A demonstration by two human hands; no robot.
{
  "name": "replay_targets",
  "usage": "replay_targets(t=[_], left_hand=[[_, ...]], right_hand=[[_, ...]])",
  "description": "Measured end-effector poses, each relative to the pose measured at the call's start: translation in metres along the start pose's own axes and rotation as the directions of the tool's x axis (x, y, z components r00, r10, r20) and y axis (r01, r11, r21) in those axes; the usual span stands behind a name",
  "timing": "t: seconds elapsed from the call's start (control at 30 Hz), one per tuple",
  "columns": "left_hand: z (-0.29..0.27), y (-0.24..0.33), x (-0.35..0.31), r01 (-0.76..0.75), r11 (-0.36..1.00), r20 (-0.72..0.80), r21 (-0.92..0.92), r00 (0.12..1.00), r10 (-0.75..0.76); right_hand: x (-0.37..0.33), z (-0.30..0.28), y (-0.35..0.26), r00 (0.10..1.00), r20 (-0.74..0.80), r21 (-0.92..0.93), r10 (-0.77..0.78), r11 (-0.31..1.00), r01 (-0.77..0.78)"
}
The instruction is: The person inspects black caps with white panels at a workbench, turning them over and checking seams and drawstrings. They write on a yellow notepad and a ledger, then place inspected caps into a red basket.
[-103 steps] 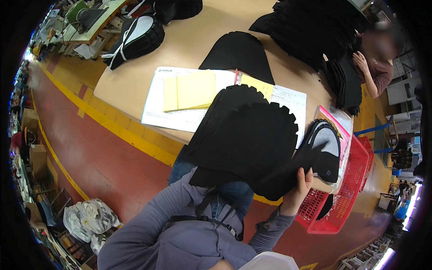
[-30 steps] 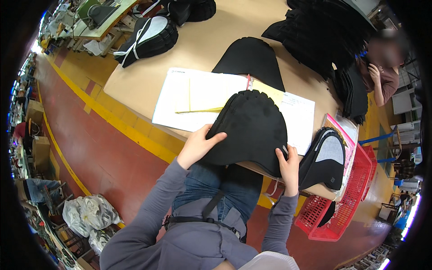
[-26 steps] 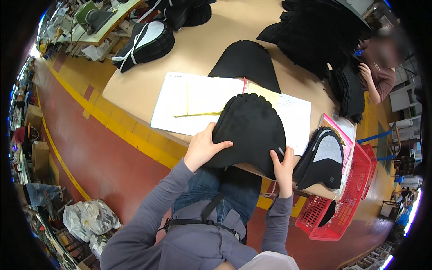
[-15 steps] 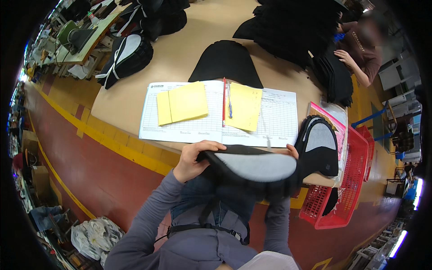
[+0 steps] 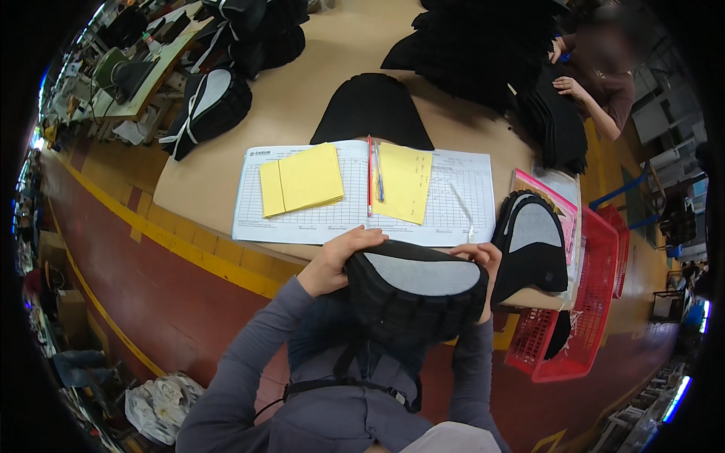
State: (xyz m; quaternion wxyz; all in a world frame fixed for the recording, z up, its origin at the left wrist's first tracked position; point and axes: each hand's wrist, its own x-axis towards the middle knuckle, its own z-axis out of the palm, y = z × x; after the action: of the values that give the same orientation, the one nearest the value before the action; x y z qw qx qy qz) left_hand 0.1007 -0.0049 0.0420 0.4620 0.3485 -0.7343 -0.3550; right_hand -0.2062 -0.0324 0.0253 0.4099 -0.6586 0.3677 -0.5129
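A stack of black curved fabric pieces (image 5: 411,309), its top piece bearing a pale grey panel, is held over my lap at the table's front edge. My left hand (image 5: 340,260) grips its left end, fingers over the top. At the opposite end my right hand (image 5: 483,266) is closed around the edge. Just beyond the stack lies an open ledger (image 5: 302,231) with yellow note pads (image 5: 311,181), a yellow sheet (image 5: 404,189), a red pencil (image 5: 370,177) and a pen (image 5: 380,174). A similar black bundle with a grey panel (image 5: 535,226) rests right of my right hand.
A black curved piece (image 5: 371,109) lies behind the ledger. Tied black bundles (image 5: 208,106) stand at the table's left, and a large black pile (image 5: 476,57) at the back. A red plastic basket (image 5: 596,302) is at right. A co-worker's hand (image 5: 572,88) touches black pieces there.
The held stack has tilted, so more of its layered near edge shows. My left hand has shifted slightly right, and more of my right hand is visible. The co-worker's hands moved a little.
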Motion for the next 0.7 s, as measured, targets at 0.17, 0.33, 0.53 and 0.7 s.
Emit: replay_targets(t=[0.17, 0.33, 0.53, 0.7], left_hand=[[0.009, 0.008, 0.011, 0.039, 0.999, -0.181, 0.017, 0.983, -0.035], [0.025, 0.0, 0.02, -0.106, 0.99, -0.354, -0.096, 0.933, 0.065], [-0.007, 0.008, 0.032, 0.068, 0.98, -0.233, 0.186, 0.972, -0.023], [0.009, -0.002, 0.046, 0.106, 0.993, -0.342, 0.049, 0.936, -0.083]], right_hand=[[0.011, -0.005, 0.014, 0.986, -0.011, 0.203, 0.166, 0.966, -0.161], [0.013, 0.018, -0.009, 0.96, -0.271, -0.004, -0.076, 0.997, 0.077], [0.021, 0.013, -0.025, 0.982, -0.183, -0.196, 0.043, 0.977, -0.079], [0.029, 0.024, -0.013, 0.985, -0.173, -0.121, -0.02, 0.993, -0.001]])
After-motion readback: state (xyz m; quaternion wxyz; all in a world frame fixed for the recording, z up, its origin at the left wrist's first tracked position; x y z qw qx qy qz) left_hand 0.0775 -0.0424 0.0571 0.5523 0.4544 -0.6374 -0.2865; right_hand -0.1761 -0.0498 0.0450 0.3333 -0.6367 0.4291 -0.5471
